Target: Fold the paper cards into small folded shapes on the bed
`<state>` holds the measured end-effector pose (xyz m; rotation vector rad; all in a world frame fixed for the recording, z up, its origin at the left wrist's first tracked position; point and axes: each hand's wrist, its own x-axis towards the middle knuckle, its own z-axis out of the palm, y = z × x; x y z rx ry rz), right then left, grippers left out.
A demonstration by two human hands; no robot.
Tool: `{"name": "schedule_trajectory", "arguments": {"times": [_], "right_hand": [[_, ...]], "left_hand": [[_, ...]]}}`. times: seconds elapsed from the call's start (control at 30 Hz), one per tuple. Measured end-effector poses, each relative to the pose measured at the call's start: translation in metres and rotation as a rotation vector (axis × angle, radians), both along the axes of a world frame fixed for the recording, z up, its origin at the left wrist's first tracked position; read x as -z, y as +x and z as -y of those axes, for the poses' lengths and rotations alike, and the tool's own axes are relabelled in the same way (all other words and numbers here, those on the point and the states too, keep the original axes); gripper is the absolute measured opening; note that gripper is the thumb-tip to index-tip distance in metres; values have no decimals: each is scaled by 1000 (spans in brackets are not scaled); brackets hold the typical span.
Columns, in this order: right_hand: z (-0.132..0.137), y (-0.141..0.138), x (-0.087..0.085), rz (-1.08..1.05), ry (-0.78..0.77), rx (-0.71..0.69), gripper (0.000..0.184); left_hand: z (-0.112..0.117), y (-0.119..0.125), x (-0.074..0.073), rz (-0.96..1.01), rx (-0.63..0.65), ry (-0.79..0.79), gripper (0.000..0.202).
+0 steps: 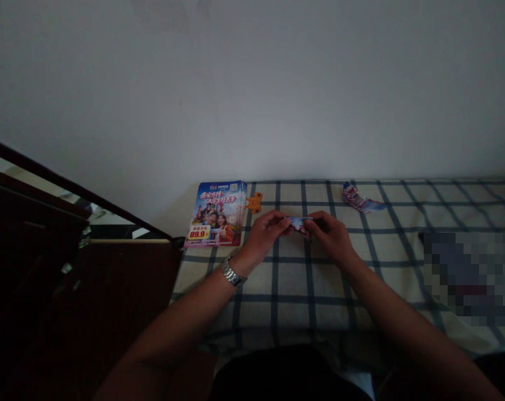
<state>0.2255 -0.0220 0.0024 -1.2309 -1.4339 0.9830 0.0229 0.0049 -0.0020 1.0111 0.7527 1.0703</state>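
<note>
Between my two hands is a small folded leaflet point(299, 223), printed in blue, white and red. My left hand point(265, 234) pinches its left end, and my right hand point(331, 236) pinches the right end. Both sets of fingers are closed on it, a little above the checked cloth. Left of my hands lies a stack of printed leaflets point(216, 214), its top sheet showing two people and "89.9". An orange object with rounded ends point(254, 203), perhaps a clip, sticks out beside the stack. Farther right rests a crumpled, folded strip of similar printed paper point(358, 199).
A white and dark checked cloth point(294, 278) covers the surface, which meets a pale wall point(277, 94) at the back. A blurred-out item point(469, 278) lies at the right. Dark wooden furniture point(22, 223) stands at the left.
</note>
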Motion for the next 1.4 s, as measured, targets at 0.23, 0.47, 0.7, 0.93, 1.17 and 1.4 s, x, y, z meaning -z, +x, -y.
{"name": "schedule_trajectory", "arguments": {"times": [0.23,0.47,0.7,0.93,1.17,1.4], "right_hand": [[1,0,-3,16,-6,19,34],[0,-1,-6,34,-11,45,37],[-1,1,-2,55,0,50,34],[1,0,-4,52,3,51,35],[1,1,-1,73,-3,53,34],[2,1,-4,125,15,39,36]], "left_hand": [[1,0,-1,5,4,-22,31],[2,0,-5,-28,3,-29,35],[2,1,-4,6,0,-43,37],[1,-3,-2,-41,23,5,37],[0,-5,0,-155,21,105,39],[-3,-6,3,-296,13,238,36]]}}
